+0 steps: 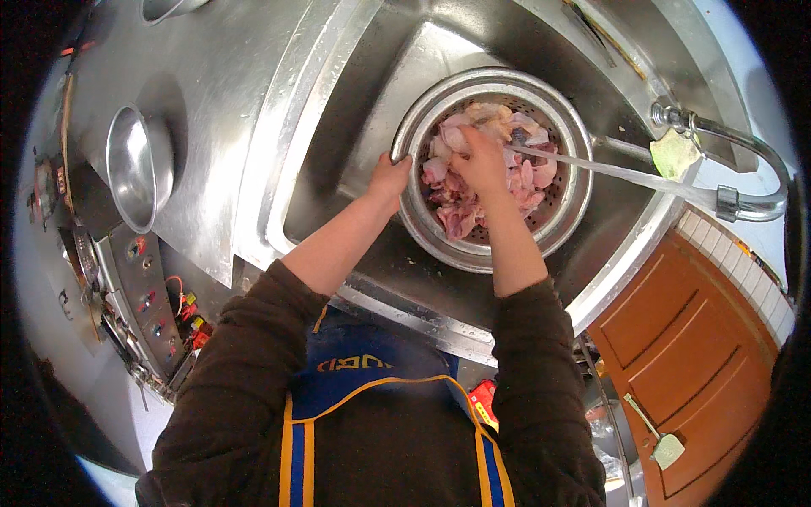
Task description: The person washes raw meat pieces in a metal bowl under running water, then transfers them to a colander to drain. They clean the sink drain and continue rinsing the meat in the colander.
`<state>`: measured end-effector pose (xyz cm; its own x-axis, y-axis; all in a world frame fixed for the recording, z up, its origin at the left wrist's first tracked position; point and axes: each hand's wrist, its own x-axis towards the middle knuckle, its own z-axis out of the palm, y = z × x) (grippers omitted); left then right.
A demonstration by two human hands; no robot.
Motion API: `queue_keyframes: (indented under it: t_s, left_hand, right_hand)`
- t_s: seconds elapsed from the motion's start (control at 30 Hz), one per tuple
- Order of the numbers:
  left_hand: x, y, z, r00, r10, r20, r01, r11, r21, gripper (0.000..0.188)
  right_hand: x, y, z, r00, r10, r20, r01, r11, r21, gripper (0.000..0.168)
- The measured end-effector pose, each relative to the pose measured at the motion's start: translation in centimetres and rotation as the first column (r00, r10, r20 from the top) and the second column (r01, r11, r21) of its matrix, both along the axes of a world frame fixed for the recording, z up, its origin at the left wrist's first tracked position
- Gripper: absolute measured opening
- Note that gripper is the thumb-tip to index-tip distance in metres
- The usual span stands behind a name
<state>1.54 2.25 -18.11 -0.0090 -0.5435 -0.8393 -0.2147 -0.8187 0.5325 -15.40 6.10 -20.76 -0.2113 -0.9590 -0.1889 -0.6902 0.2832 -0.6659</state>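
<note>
A perforated metal colander (550,218) sits in the stainless steel sink (380,127), full of raw poultry pieces (529,184). My left hand (388,180) grips its left rim, thumb over the edge. Among the pieces is my right hand (479,161), with fingers and thumb curled around some of the meat; the fingertips are partly hidden. From the curved metal faucet (754,206) at the right, a stream of water (621,170) runs across into the colander and lands just right of my right hand.
On the steel counter (209,95) to the left stands a metal bowl (132,171); another bowl (161,7) is cut off at the top. A pale green cloth or sponge (675,154) lies by the faucet base. Near a brown door (690,329) is a pale fly swatter (666,450).
</note>
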Motion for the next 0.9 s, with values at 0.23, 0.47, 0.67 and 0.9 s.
queue_keyframes:
  t_s: [0.23,0.47,0.67,0.9]
  left_hand:
    - [0.3,0.2,-1.5,0.998,0.017,-0.067,-0.017,1.0,0.002,0.038]
    - [0.8,0.2,-3.9,0.999,-0.037,-0.016,0.036,0.997,-0.074,0.039]
    - [0.1,-3.2,-3.5,0.913,-0.259,0.316,0.391,0.776,-0.494,0.037]
    - [-0.8,-1.0,-3.9,0.996,-0.068,0.066,0.085,0.946,-0.312,0.029]
  right_hand:
    - [-3.4,3.2,4.8,0.052,-0.359,0.932,0.286,0.899,0.331,0.041]
    - [-6.0,5.9,1.1,-0.394,-0.11,0.913,0.074,0.986,0.15,0.032]
    - [-6.0,8.1,2.9,0.954,-0.295,0.064,0.294,0.956,0.016,0.04]
    - [-10.2,7.1,-1.7,0.764,-0.645,-0.012,0.611,0.717,0.336,0.056]
